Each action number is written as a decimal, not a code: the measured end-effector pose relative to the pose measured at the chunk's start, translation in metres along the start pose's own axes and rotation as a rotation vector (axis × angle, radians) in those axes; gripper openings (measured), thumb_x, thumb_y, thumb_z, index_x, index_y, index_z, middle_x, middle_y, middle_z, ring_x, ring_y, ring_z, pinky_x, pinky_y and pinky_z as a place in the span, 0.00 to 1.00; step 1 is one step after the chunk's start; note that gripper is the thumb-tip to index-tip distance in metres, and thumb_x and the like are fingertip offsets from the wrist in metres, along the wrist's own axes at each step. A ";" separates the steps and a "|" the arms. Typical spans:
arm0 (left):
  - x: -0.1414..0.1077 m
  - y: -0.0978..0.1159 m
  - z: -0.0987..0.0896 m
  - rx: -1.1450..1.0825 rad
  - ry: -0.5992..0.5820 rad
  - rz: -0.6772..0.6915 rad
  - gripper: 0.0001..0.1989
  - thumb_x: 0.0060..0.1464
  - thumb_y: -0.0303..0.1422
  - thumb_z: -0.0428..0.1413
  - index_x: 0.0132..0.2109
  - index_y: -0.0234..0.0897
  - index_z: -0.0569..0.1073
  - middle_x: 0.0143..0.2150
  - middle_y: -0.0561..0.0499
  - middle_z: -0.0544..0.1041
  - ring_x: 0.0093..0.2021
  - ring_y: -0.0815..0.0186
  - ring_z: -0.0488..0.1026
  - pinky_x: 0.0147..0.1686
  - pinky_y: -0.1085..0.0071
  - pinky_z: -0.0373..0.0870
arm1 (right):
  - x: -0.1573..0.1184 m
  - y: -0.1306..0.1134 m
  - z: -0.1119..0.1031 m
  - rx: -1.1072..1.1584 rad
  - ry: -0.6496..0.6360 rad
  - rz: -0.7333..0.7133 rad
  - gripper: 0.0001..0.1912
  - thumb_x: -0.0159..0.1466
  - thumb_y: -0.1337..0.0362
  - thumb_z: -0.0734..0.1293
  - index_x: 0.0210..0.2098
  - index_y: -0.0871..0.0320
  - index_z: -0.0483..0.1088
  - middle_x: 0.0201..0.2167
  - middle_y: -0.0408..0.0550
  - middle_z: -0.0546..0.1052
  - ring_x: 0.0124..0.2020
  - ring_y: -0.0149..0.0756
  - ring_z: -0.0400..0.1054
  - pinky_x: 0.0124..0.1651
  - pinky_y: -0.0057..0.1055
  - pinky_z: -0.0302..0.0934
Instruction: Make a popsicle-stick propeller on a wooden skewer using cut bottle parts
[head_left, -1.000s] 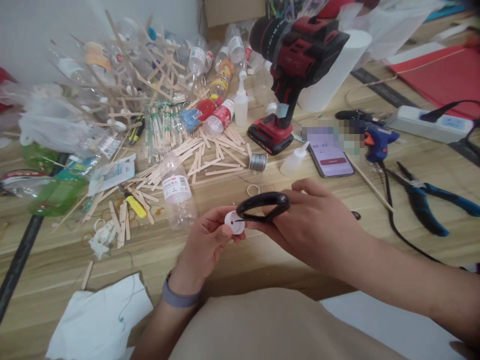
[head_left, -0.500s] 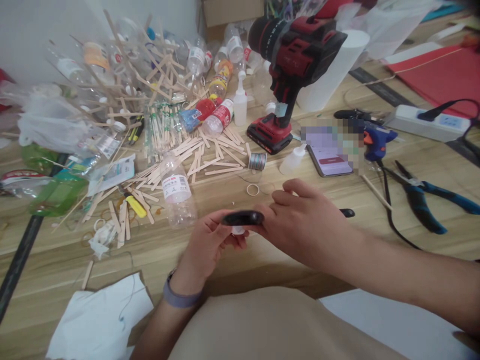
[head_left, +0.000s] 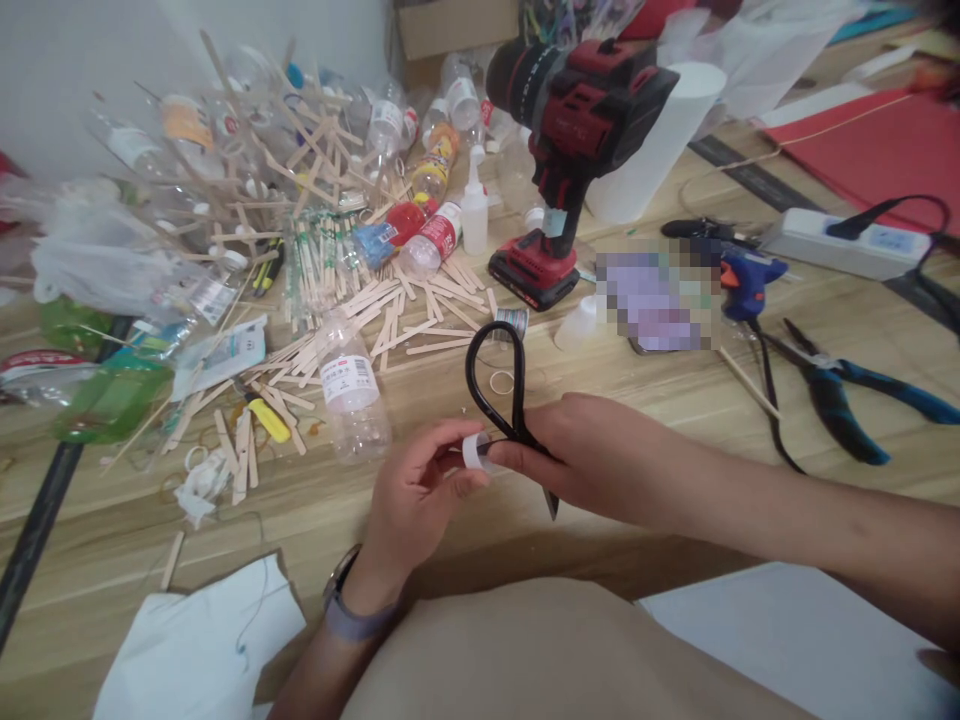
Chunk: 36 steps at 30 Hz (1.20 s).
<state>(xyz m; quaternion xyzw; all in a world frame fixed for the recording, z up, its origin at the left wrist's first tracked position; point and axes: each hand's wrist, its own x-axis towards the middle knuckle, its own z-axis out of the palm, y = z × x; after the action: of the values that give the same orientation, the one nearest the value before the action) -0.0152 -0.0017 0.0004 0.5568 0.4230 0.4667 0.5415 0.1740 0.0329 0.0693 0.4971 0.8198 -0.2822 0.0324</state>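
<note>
My left hand [head_left: 420, 490] pinches a small white bottle cap [head_left: 474, 452] between thumb and fingers, its open side turned toward my right hand. A pair of black-handled scissors [head_left: 517, 400] is gripped in my right hand [head_left: 577, 445]. One handle loop stands up above the fingers, and a metal blade tip shows below them. A dark, narrow part reaches from the right hand to the cap's opening; whether it is the other blade I cannot tell. Just beyond the hands lie a pale ring [head_left: 502, 382] and a spool of thread [head_left: 512, 322], partly behind the handle loop.
A clear bottle [head_left: 352, 390] stands left of the hands. Craft sticks [head_left: 390, 325] and plastic bottles [head_left: 431, 240] crowd behind. A red drill [head_left: 559, 170] stands upright at the back. Rightward are a phone [head_left: 649, 300], a glue gun [head_left: 750, 280], pliers [head_left: 832, 400] and a power strip [head_left: 840, 245].
The scissors have turned, so their handle loop now stands upright and a blade points down. The cap has become plainly visible, and my right hand has tipped lower.
</note>
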 end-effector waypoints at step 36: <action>0.000 0.000 0.001 0.347 -0.101 0.374 0.18 0.58 0.28 0.60 0.55 0.46 0.74 0.54 0.47 0.73 0.51 0.64 0.73 0.51 0.68 0.72 | 0.003 0.020 0.017 0.955 -0.476 0.209 0.32 0.55 0.32 0.61 0.21 0.55 0.57 0.12 0.33 0.57 0.13 0.22 0.47 0.18 0.25 0.39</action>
<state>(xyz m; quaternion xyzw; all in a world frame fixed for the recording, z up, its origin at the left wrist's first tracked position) -0.0139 -0.0019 0.0002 0.7325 0.3588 0.4509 0.3625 0.1855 0.0338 0.0460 0.4579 0.5166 -0.7234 0.0154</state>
